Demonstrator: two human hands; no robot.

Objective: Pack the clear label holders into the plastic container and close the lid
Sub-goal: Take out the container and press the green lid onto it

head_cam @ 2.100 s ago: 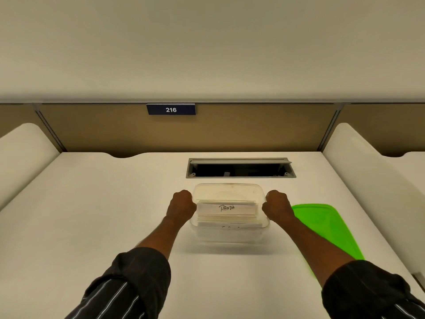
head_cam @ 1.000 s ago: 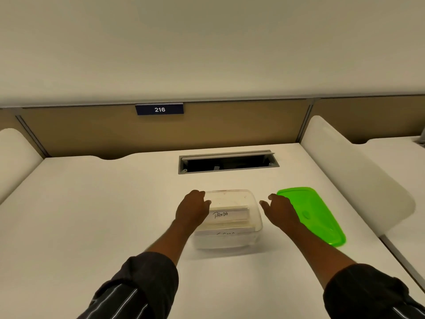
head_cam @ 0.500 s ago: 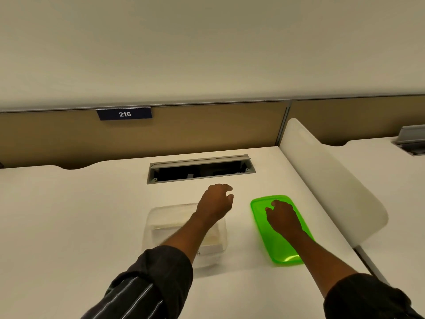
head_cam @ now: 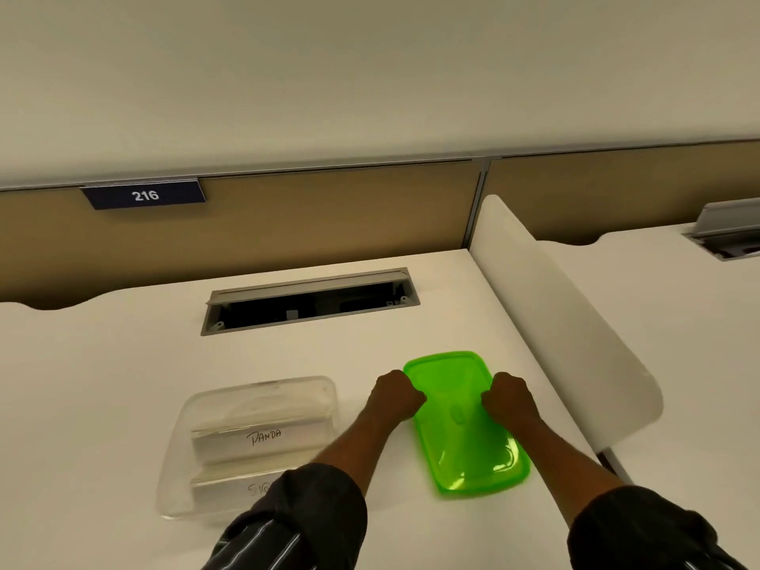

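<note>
**Both hands on the lid, container waiting at lower left**

Both hands are curled onto the green lid [head_cam: 464,425] at lower centre-right of the frame: the left hand [head_cam: 397,399] closed on its left long edge, the right hand [head_cam: 510,401] closed on the right one. The lid lies flat on the desk [head_cam: 103,384], long axis running from its far end toward its near end.

The open plastic container [head_cam: 251,442] sits toward the lower left, just beside the left forearm, with the clear label holders [head_cam: 263,440] stacked inside, one marked "PANDA". So the target lies to the left of both hands, the left hand nearer. The container looks to run near-to-far like the lid, so I'd judge a leftward carry with little turning.
</note>
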